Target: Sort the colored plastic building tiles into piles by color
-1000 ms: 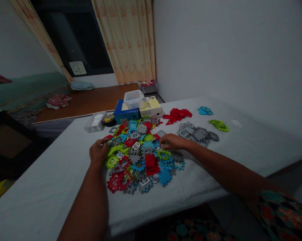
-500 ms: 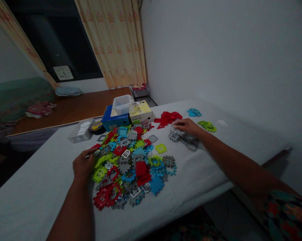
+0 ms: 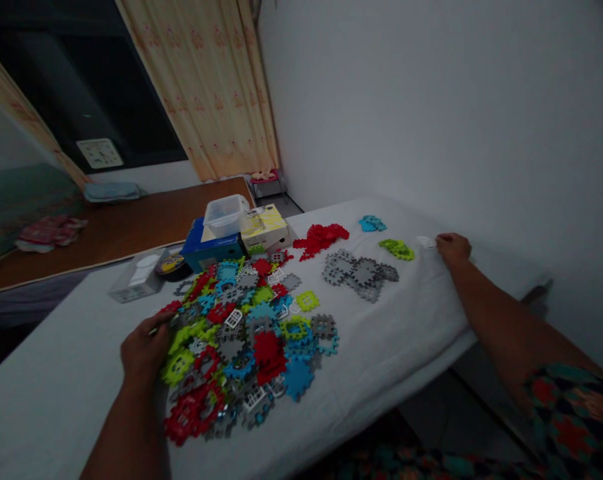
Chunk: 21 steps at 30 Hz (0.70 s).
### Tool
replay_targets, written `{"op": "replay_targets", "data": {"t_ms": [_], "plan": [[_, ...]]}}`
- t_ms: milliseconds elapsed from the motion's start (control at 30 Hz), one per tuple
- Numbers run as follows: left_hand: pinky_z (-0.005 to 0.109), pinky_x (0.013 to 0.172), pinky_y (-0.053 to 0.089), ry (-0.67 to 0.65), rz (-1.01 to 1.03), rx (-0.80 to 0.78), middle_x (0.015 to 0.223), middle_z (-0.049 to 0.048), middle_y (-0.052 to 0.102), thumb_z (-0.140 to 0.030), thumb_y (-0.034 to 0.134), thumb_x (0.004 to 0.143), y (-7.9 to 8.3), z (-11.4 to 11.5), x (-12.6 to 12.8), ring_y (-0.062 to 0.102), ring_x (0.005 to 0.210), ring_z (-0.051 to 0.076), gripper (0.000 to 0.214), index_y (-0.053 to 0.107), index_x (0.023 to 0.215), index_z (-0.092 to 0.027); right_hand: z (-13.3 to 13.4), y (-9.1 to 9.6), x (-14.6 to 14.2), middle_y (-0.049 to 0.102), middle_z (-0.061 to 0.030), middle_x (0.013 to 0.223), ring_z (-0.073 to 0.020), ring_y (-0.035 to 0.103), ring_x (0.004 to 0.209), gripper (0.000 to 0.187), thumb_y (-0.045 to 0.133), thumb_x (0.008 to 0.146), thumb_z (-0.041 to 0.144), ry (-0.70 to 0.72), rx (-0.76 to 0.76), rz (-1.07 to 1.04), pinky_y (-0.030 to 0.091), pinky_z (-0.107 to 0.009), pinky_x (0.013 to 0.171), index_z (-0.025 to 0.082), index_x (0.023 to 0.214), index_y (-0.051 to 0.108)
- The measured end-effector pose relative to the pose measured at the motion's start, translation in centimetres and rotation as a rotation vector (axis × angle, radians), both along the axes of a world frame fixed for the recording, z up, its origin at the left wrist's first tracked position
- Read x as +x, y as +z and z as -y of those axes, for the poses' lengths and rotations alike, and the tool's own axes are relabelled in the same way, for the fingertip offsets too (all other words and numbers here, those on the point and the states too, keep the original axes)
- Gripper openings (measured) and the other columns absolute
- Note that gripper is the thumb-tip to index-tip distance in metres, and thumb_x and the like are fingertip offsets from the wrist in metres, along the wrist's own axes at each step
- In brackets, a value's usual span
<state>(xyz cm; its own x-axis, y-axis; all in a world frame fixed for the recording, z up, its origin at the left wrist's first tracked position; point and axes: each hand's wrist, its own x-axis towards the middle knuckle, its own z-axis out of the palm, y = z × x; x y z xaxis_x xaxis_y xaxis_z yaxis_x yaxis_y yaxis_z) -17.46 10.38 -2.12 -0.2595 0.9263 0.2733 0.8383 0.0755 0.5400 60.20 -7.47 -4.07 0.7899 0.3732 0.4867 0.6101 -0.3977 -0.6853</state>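
A flat white plastic lattice piece [image 3: 424, 242] lies just left of the nearer right hand [image 3: 454, 250], its fingers, like the left hand's [image 3: 145, 347], curled, any hold unclear.

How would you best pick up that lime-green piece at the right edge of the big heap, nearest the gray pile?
I'd pinch the lime-green piece by its notched right rim, coming from the right: bare cloth lies there, while the heap crowds its left. It looks roughly flat, so hooking under one of its teeth might help lift it.
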Motion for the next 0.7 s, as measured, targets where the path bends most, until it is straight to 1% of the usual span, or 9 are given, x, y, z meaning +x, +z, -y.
{"op": "replay_targets", "data": {"t_ms": [67,133,233,333,400,433,533,633,700], "plan": [[0.034,0.064,0.051,-0.009,0.002,0.015,0.098,0.0048,0.075,-0.029,0.056,0.081,-0.3,-0.2,-0.1,0.065,0.070,0.021,0.032,0.076,0.106,-0.026,-1.0,0.9,-2.1,0.068,-0.0178,0.092,-0.0310,0.062,0.093,0.022,0.051,0.081,0.031,-0.085,0.039,-0.003,0.044,-0.052,0.090,0.017,0.085,0.068],[0.034,0.067,0.052,-0.020,0.000,0.034,0.096,0.0047,0.075,-0.029,0.056,0.081,-0.6,-0.4,-0.1,0.066,0.072,0.022,0.032,0.077,0.105,-0.026,-2.8,2.2,-5.9,0.070,-0.0145,0.094,-0.0275,0.064,0.091,0.025,0.052,0.084,0.034,0.021,0.044,-0.001,0.047,-0.047,0.089,0.018,0.090,0.070],[0.035,0.074,0.053,-0.038,-0.002,0.063,0.097,0.0048,0.076,-0.027,0.056,0.080,-0.8,-0.5,-0.2,0.067,0.079,0.023,0.031,0.078,0.102,-0.025,-5.5,4.3,-14.6,0.072,-0.0079,0.088,-0.0213,0.065,0.080,0.024,0.058,0.085,0.037,0.552,-0.050,0.022,0.052,-0.037,0.079,0.019,0.092,0.072],[0.036,0.078,0.054,-0.052,0.011,0.089,0.099,0.0052,0.076,-0.026,0.055,0.080,-0.9,-0.2,-0.3,0.068,0.083,0.023,0.032,0.078,0.102,-0.024,-6.7,5.3,-24.6,0.074,-0.0059,0.096,-0.0194,0.066,0.086,0.020,0.060,0.087,0.032,1.082,-0.186,0.138,0.052,-0.033,0.080,0.020,0.097,0.074],[0.036,0.079,0.054,-0.042,0.023,0.106,0.097,0.0054,0.076,-0.026,0.055,0.079,-0.9,0.0,-0.4,0.069,0.084,0.023,0.033,0.078,0.103,-0.023,-6.9,5.4,-30.1,0.074,-0.0064,0.101,-0.0198,0.065,0.093,0.019,0.062,0.088,0.028,1.337,-0.325,0.320,0.049,-0.034,0.087,0.021,0.102,0.074],[0.036,0.080,0.054,-0.037,0.027,0.114,0.096,0.0054,0.076,-0.026,0.055,0.079,-0.9,0.0,-0.4,0.069,0.085,0.024,0.032,0.078,0.102,-0.023,-6.9,5.3,-32.2,0.073,-0.0071,0.105,-0.0210,0.063,0.099,0.020,0.064,0.088,0.027,1.404,-0.382,0.410,0.048,-0.035,0.090,0.021,0.105,0.073],[0.035,0.082,0.054,-0.050,0.039,0.132,0.098,0.0050,0.077,-0.025,0.054,0.079,-0.9,0.1,-0.4,0.070,0.088,0.024,0.032,0.078,0.100,-0.023,-7.3,5.0,-35.7,0.071,-0.0094,0.112,-0.0256,0.057,0.111,0.026,0.071,0.085,0.029,1.420,-0.547,0.616,0.045,-0.037,0.092,0.021,0.110,0.072],[0.035,0.084,0.054,-0.069,0.054,0.133,0.102,0.0048,0.076,-0.024,0.053,0.080,-0.8,-0.2,-0.2,0.070,0.092,0.024,0.033,0.078,0.101,-0.023,-7.9,4.7,-36.6,0.070,-0.0101,0.110,-0.0269,0.057,0.110,0.028,0.075,0.082,0.035,1.375,-0.667,0.676,0.045,-0.034,0.088,0.020,0.107,0.072],[0.036,0.086,0.054,-0.071,0.059,0.130,0.105,0.0046,0.076,-0.024,0.052,0.081,-0.8,-0.3,0.0,0.070,0.095,0.024,0.033,0.078,0.101,-0.023,-8.1,4.7,-36.7,0.070,-0.0091,0.109,-0.0254,0.059,0.108,0.026,0.075,0.082,0.035,1.381,-0.708,0.632,0.045,-0.031,0.086,0.021,0.103,0.073]]}}
